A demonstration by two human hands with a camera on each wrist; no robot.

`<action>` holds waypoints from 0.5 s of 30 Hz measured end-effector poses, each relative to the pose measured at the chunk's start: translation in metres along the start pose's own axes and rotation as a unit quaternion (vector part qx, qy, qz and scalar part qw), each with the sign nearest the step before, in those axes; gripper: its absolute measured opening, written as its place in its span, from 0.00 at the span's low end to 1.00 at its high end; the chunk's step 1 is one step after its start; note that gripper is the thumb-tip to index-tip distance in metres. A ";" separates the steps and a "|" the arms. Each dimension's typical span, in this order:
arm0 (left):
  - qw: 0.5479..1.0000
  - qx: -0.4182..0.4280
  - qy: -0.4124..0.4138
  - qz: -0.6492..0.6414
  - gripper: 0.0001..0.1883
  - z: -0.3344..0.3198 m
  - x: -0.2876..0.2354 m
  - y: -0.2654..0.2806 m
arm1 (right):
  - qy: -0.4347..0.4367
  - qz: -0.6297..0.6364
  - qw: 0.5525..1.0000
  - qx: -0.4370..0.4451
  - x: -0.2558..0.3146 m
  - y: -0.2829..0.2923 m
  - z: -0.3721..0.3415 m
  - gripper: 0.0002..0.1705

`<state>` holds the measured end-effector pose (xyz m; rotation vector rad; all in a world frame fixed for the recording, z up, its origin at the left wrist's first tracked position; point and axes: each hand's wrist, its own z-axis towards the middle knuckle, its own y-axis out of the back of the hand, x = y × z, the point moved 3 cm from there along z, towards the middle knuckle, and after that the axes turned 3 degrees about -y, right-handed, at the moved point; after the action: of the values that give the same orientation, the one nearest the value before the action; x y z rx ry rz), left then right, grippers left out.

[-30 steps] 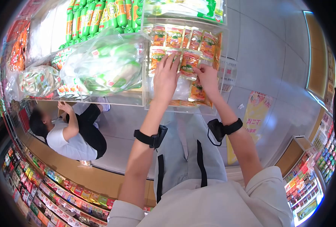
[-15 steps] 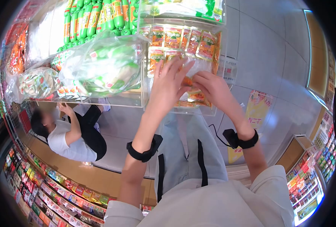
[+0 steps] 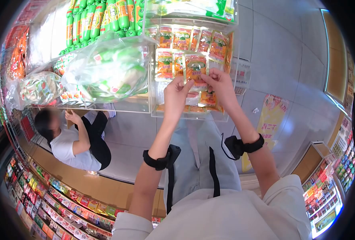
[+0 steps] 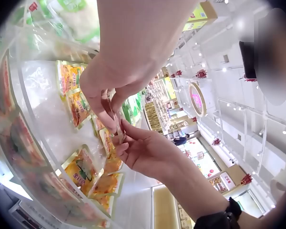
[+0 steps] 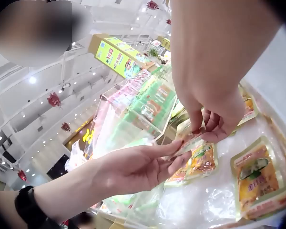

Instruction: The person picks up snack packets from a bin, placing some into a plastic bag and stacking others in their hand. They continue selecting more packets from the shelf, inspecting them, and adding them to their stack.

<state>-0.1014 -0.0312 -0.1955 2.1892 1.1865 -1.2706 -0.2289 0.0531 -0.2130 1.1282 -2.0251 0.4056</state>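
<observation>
In the head view an orange food packet (image 3: 196, 66) with clear-gold edges is held up over a clear plastic bin (image 3: 193, 117). My left hand (image 3: 176, 98) pinches its lower left corner between thumb and fingers. On the lower right side my right hand (image 3: 222, 88) pinches it as well. Both wrist views show the fingertips meeting at the packet, seen nearly edge-on. Behind it, similar orange packets (image 3: 182, 37) stand in rows at the back of the bin. Another packet (image 5: 255, 179) lies on the bin's clear plastic lining in the right wrist view.
Left of the bin are a bulging clear bag of green-and-white goods (image 3: 109, 72) and green-wrapped sausages (image 3: 93, 24). A low wall edges the bin. A person (image 3: 75, 140) in a white top crouches at lower left. Stocked shelves (image 3: 71, 212) line the floor behind.
Both hands drew back toward the bin's front, then came up again with one packet raised between them. The packet has turned to show its printed face.
</observation>
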 end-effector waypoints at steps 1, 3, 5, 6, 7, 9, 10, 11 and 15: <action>0.999 -0.011 -0.008 0.037 0.07 0.007 0.006 0.002 | -0.004 -0.026 0.999 -0.033 0.001 0.000 0.007 0.12; 0.994 -0.022 -0.013 0.102 0.07 0.021 0.017 0.004 | 0.028 -0.125 0.988 -0.088 -0.002 0.003 0.022 0.13; 0.987 -0.025 -0.005 0.158 0.07 0.034 0.024 0.006 | 0.098 -0.266 0.950 -0.131 -0.010 0.001 0.034 0.12; 0.982 -0.026 -0.006 0.188 0.07 0.037 0.025 0.006 | 0.112 -0.305 0.935 -0.139 -0.005 0.000 0.032 0.12; 0.976 -0.025 -0.007 0.218 0.07 0.040 0.026 0.005 | 0.124 -0.345 0.918 -0.149 -0.001 0.001 0.030 0.12; 0.964 -0.027 -0.012 0.263 0.07 0.040 0.028 0.005 | 0.154 -0.405 0.887 -0.162 0.010 0.003 0.020 0.10; 0.959 -0.030 -0.017 0.280 0.07 0.039 0.025 0.005 | 0.171 -0.425 0.873 -0.165 0.019 0.004 0.013 0.09; 0.954 -0.032 -0.021 0.297 0.08 0.036 0.022 0.005 | 0.189 -0.444 0.860 -0.169 0.023 0.005 0.007 0.08; 0.951 -0.044 -0.019 0.306 0.07 0.029 0.009 0.001 | 0.284 -0.592 0.750 -0.076 -0.002 0.002 0.000 0.08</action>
<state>-0.1146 -0.0459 -0.2184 2.1967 0.4622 -0.9608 -0.2301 0.0553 -0.2147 1.6597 -0.5397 -0.0982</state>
